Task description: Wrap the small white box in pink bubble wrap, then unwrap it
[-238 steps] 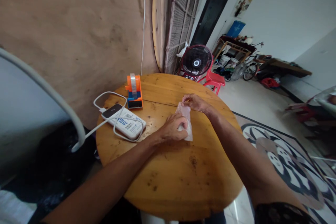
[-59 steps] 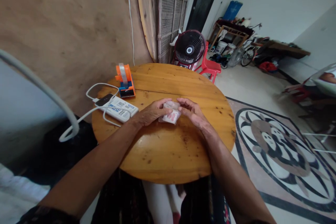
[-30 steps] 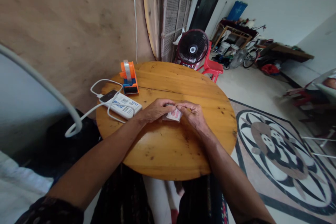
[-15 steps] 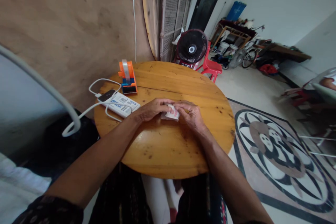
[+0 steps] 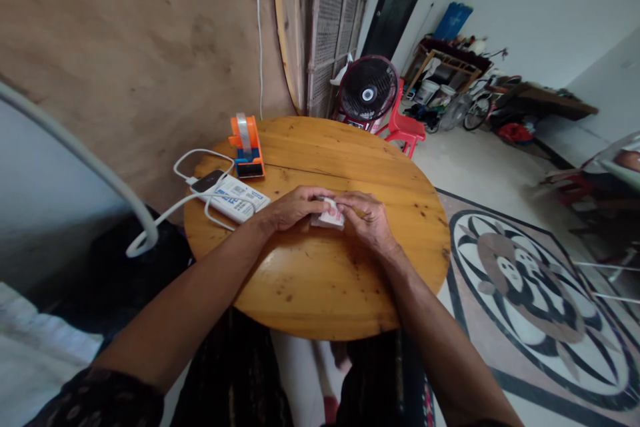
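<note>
Over the middle of the round wooden table (image 5: pixel 310 287), both hands grip a small white packet (image 5: pixel 331 215) with reddish print and what looks like clear wrapping. My left hand (image 5: pixel 295 207) is closed on its left side, the thumb lying across the top. From the right, my right hand (image 5: pixel 367 217) pinches the packet's edge between thumb and fingers. The fingertips on the far side are partly hidden, and the print is too small to read.
An orange and blue tape dispenser (image 5: pixel 247 147) stands at the table's far left. Near it lie a white box (image 5: pixel 243 200), a dark-topped device (image 5: pixel 207 181) and a looping white cable (image 5: pixel 175 203). Beyond the table are a fan (image 5: pixel 369 90) and a red chair (image 5: pixel 405 125).
The whole view has shifted slightly, so everything sits a little further right. Both hands stay on the packet, and its printed top shows at a slightly different angle.
</note>
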Tool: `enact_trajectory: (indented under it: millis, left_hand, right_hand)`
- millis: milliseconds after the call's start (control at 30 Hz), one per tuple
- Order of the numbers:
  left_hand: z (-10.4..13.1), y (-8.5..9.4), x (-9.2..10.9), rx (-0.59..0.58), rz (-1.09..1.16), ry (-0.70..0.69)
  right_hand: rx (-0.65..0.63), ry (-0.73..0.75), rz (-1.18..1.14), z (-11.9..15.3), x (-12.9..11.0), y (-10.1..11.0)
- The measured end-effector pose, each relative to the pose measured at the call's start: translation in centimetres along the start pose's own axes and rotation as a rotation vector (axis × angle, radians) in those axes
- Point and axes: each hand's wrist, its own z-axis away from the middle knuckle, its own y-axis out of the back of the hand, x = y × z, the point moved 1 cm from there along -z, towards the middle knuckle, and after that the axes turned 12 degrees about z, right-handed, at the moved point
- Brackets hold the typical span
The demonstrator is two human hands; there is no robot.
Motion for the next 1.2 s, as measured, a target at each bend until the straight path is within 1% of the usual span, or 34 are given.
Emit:
enact_trajectory:
  millis: [133,267,400,633,733,1067,1133,1200]
  left_hand:
    - [0.08,-0.08,0.15,0.021,-0.015,0.009]
    - [-0.04,0.08,-0.17,0.018,0.021,0.015]
    - [-0.06,0.22,-0.31,0.028,0.024,0.006]
    - [-0.1,0.6,-0.61,0.024,0.064,0.006]
    - [-0.23,0.78,-0.81,0.004,0.076,-0.002]
    - [-0.33,0.58,-0.74,0.015,0.152,0.009]
    - [-0.36,0.59,-0.76,0.012,0.16,0.01]
    - [-0.37,0.56,-0.73,0.033,0.177,0.021]
  right_hand:
    - [0.018,0.013,0.087,0.1,-0.11,0.01]
    - [0.037,0.035,0.19,0.3,-0.13,0.05]
    - [0.014,0.086,0.218,0.43,-0.01,0.21]
    - [0.005,0.134,0.207,0.53,0.03,0.14]
    - [0.003,0.112,0.198,0.6,0.05,0.11]
    - [-0.028,0.093,0.087,0.71,-0.2,0.05]
    - [-0.015,0.077,0.061,0.68,-0.33,0.27]
    - [0.029,0.032,0.008,0.6,-0.32,0.74]
